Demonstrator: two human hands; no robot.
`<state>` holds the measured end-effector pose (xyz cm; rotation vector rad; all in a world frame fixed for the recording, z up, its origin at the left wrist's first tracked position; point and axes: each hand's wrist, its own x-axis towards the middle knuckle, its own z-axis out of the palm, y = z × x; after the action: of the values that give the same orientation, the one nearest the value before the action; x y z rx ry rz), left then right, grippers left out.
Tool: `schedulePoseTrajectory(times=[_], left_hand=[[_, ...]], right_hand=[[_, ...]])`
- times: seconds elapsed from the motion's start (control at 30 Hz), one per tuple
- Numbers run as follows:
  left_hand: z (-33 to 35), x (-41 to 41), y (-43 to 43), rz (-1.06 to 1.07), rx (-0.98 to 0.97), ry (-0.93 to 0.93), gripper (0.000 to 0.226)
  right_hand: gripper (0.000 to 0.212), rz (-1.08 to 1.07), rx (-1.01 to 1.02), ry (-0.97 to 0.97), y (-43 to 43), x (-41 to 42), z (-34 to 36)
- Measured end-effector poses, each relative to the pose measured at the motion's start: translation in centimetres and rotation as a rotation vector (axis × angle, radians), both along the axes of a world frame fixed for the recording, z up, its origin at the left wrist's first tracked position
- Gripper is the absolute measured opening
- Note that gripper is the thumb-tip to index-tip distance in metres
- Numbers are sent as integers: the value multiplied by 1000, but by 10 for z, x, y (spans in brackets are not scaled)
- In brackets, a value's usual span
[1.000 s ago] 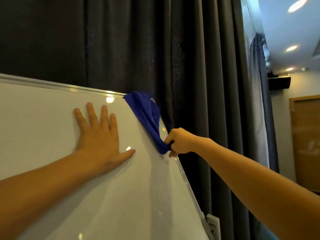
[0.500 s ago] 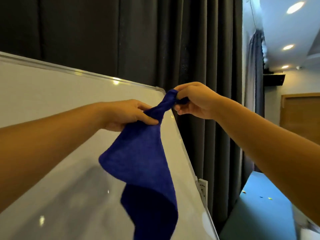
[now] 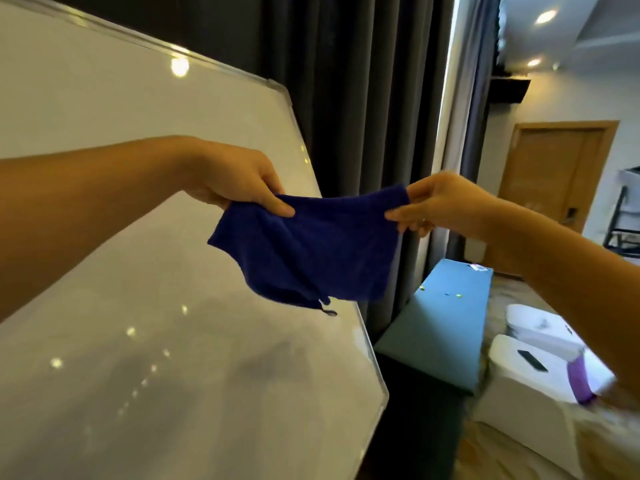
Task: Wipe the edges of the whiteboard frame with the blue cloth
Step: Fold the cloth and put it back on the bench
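No readable text, labels, brands or numbers anywhere; small marks on distant objects too blurred.

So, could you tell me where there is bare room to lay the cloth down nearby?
The teal tabletop, between the dark curtain and the white seats, is mostly bare apart from a few small bits at its far end. Both hands, left and right, hold the blue cloth beside the whiteboard frame.

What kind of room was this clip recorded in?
Probably a meeting or training room, though it could be a room in a home. A large whiteboard stands before floor-length dark curtains, with recessed ceiling lights, a wooden door and a blue table to the right.
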<state>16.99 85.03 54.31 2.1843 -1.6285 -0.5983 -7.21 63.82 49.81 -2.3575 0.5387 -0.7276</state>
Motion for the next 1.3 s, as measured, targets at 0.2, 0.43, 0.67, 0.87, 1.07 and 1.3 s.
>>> schedulePoseTrajectory(times=[0.2, 0.43, 0.67, 0.87, 1.07, 1.3], left_hand=[[-35, -61, -36, -80, -446, 1139, 34], [-270, -205, -79, 257, -99, 1584, 77], [-403, -297, -134, 393, -15, 1754, 54], [-457, -354, -231, 690, -92, 1499, 71], [-480, -336, -327, 373, -436, 682, 52], [-475, -262, -452, 189, -303, 208, 29]], right_hand=[[39, 294, 772, -504, -20, -55, -24], [63, 458, 1600, -154, -32, -148, -262], [45, 103, 1569, -294, -119, -285, -364], [96, -217, 1581, -44, -195, -354, -423], [57, 7, 939, 323, -279, -364, -436], [11, -141, 181, 443, -442, -320, -435]])
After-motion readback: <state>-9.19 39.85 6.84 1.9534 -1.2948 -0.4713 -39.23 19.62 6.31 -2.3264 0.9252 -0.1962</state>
